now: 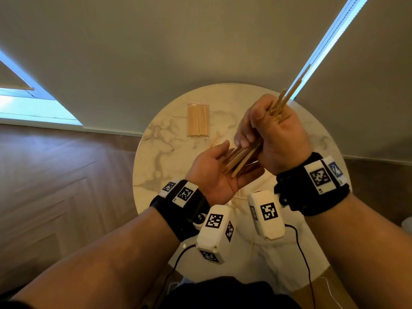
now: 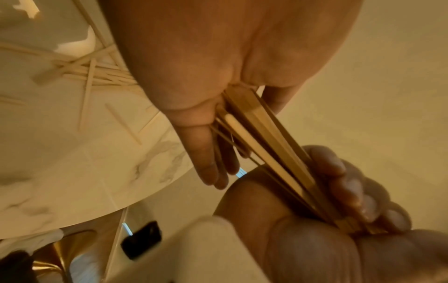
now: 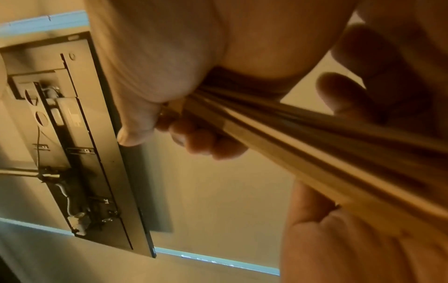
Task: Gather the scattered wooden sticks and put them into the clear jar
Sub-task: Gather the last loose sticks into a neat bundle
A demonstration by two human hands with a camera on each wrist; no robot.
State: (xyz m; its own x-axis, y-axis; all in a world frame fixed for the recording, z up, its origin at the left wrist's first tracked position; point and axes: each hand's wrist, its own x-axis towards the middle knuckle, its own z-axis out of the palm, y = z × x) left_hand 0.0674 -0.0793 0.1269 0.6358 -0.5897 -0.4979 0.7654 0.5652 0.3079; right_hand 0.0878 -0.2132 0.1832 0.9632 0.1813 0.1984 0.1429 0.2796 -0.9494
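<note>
My right hand [image 1: 274, 130] grips a bundle of wooden sticks [image 1: 242, 159] above the round marble table [image 1: 167, 152]. The bundle's upper ends stick out past my fist toward the upper right. Its lower ends rest against the palm of my left hand [image 1: 214, 172], which lies open, palm up, below the right. In the left wrist view the bundle [image 2: 261, 145] runs from my left palm [image 2: 194, 57] to the curled fingers of my right hand [image 2: 339, 181]. The right wrist view shows my right hand [image 3: 157, 67] wrapped round the sticks [image 3: 315, 145]. No jar is in view.
A clear packet of sticks [image 1: 198, 120] lies at the table's far side. Several loose sticks [image 2: 97, 70] are scattered on the marble under my hands. Wooden floor [image 1: 66, 175] lies to the left and a wall stands behind the table.
</note>
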